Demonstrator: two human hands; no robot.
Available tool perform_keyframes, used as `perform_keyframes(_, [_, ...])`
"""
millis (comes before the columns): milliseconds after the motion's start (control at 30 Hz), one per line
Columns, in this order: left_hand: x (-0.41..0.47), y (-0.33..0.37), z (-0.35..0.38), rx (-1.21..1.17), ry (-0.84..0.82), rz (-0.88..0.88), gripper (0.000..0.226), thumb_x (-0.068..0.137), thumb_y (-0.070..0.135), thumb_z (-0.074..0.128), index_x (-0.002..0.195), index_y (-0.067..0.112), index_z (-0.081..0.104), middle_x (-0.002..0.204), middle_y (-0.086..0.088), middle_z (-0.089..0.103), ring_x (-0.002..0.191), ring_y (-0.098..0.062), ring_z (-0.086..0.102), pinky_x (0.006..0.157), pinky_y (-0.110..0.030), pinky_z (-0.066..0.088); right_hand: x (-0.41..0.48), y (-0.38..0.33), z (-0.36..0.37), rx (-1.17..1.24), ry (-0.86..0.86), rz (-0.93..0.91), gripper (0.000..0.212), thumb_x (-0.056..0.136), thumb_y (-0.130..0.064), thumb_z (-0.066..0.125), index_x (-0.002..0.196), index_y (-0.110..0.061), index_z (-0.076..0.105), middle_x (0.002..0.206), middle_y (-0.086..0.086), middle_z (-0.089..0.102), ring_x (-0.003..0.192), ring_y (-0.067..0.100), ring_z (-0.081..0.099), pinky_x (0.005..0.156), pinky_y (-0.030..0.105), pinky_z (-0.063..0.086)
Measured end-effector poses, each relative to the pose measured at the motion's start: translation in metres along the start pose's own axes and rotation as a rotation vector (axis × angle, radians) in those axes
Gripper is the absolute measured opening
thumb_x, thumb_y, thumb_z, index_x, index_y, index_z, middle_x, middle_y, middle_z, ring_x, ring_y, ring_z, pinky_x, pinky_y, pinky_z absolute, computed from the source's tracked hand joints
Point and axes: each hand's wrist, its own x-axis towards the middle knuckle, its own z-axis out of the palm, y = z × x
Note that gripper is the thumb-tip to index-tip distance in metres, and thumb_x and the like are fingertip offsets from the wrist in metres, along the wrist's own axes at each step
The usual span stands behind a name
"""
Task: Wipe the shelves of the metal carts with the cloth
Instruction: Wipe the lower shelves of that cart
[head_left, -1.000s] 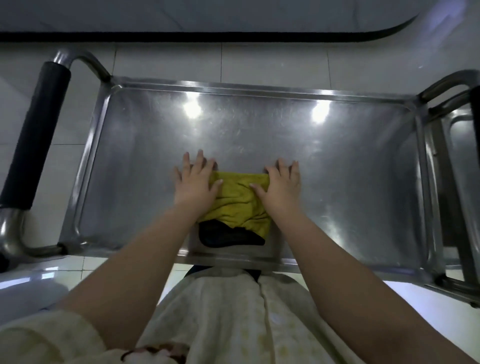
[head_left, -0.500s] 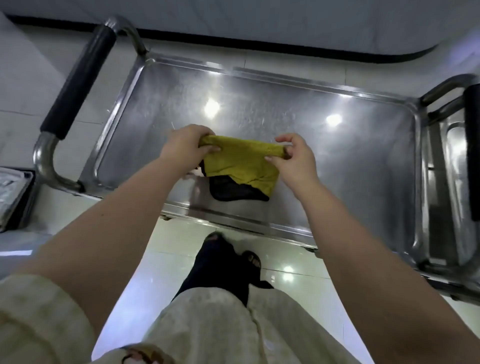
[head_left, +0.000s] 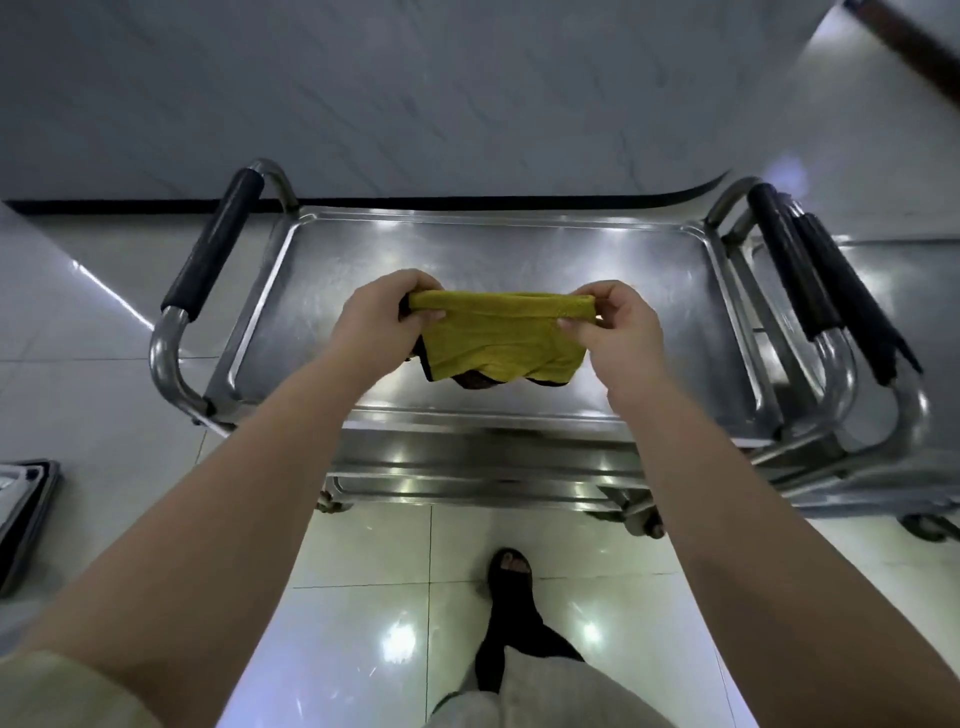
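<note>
The yellow cloth (head_left: 501, 340) is held stretched above the cart's top shelf (head_left: 649, 291), its upper corners pinched by fingers of the left hand (head_left: 387, 312) and right hand (head_left: 618, 325).

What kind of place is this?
Probably a canteen or hospital service area, though that's a guess: a steel cart, a second cart parked beside it, and a shiny tiled floor.

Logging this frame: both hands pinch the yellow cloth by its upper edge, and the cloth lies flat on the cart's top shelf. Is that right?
Not quite. The left hand and right hand do pinch the yellow cloth by its upper edge, but it is not lying flat: it hangs from them, held up over the top shelf, as the head view shows.
</note>
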Motion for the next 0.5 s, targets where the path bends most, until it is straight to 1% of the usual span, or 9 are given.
perform_keyframes(67, [-0.023,0.002,0.004,-0.011,0.012,0.032,0.026,0.088,0.018,0.066,0.084,0.044,0.062,0.087,0.018,0.058,0.077,-0.011,0.059,0.046,-0.011,0.042,-0.031,0.0,-0.005,0.026,0.05,-0.024,0.036,0.078,0.008,0.071,0.088,-0.026,0.063,0.083,-0.01,0.068,0.074,0.001,0.063,0.067,0.015,0.05])
perform_keyframes(167, [-0.056,0.0,0.018,-0.014,0.008,0.078,0.027,0.086,0.021,0.068,0.086,0.048,0.061,0.091,0.025,0.055,0.087,0.005,0.054,0.063,-0.006,0.039,-0.073,0.005,-0.018,0.06,0.098,-0.026,0.036,0.08,0.009,0.068,0.089,-0.026,0.064,0.081,-0.01,0.068,0.078,0.005,0.064,0.074,0.023,0.054])
perform_keyframes(200, [-0.066,-0.003,0.025,-0.022,0.0,0.066,0.025,0.086,0.022,0.068,0.088,0.047,0.062,0.091,0.026,0.056,0.087,0.008,0.053,0.066,-0.007,0.038,-0.085,0.01,-0.023,0.063,0.103,-0.012,0.036,0.08,0.01,0.067,0.089,-0.026,0.064,0.082,-0.008,0.068,0.079,0.007,0.064,0.077,0.026,0.055])
perform_keyframes(267, [-0.084,-0.009,0.044,-0.021,-0.032,0.044,0.02,0.087,0.024,0.068,0.094,0.042,0.064,0.092,0.025,0.057,0.087,0.004,0.053,0.072,-0.014,0.04,-0.107,0.022,-0.035,0.049,0.116,0.025,0.037,0.08,0.009,0.068,0.089,-0.027,0.065,0.085,-0.005,0.069,0.082,0.01,0.065,0.08,0.03,0.056])
perform_keyframes(333, [-0.1,-0.016,0.067,-0.014,-0.073,0.028,0.017,0.087,0.023,0.067,0.098,0.036,0.066,0.094,0.02,0.059,0.092,-0.006,0.056,0.078,-0.025,0.045,-0.123,0.039,-0.049,0.042,0.134,0.082,0.038,0.08,0.008,0.069,0.088,-0.029,0.066,0.084,-0.008,0.07,0.081,0.008,0.065,0.074,0.025,0.056])
perform_keyframes(367, [-0.107,-0.02,0.079,-0.016,-0.09,0.013,0.017,0.087,0.022,0.067,0.097,0.036,0.067,0.093,0.02,0.059,0.093,-0.01,0.057,0.08,-0.029,0.047,-0.13,0.049,-0.056,0.035,0.138,0.121,0.037,0.081,0.007,0.068,0.088,-0.029,0.067,0.082,-0.01,0.071,0.078,0.007,0.065,0.066,0.021,0.054])
perform_keyframes(433, [-0.118,-0.027,0.104,-0.032,-0.117,-0.029,0.019,0.087,0.022,0.068,0.093,0.04,0.067,0.091,0.023,0.06,0.092,-0.009,0.057,0.082,-0.033,0.05,-0.139,0.073,-0.07,0.007,0.139,0.205,0.034,0.083,0.002,0.067,0.09,-0.031,0.067,0.082,-0.013,0.07,0.072,0.005,0.062,0.051,0.017,0.047])
perform_keyframes(467, [-0.123,-0.032,0.116,-0.034,-0.132,-0.057,0.02,0.086,0.023,0.068,0.091,0.043,0.066,0.091,0.025,0.06,0.089,-0.005,0.057,0.081,-0.033,0.052,-0.141,0.087,-0.077,-0.02,0.138,0.24,0.034,0.084,-0.001,0.067,0.091,-0.034,0.067,0.083,-0.015,0.069,0.072,0.004,0.061,0.052,0.018,0.046])
perform_keyframes(500, [-0.126,-0.037,0.129,-0.028,-0.149,-0.092,0.021,0.086,0.024,0.068,0.089,0.044,0.065,0.091,0.026,0.059,0.087,-0.002,0.057,0.079,-0.033,0.054,-0.142,0.1,-0.083,-0.051,0.138,0.268,0.035,0.085,-0.002,0.067,0.091,-0.036,0.067,0.085,-0.015,0.069,0.075,0.004,0.062,0.057,0.021,0.047])
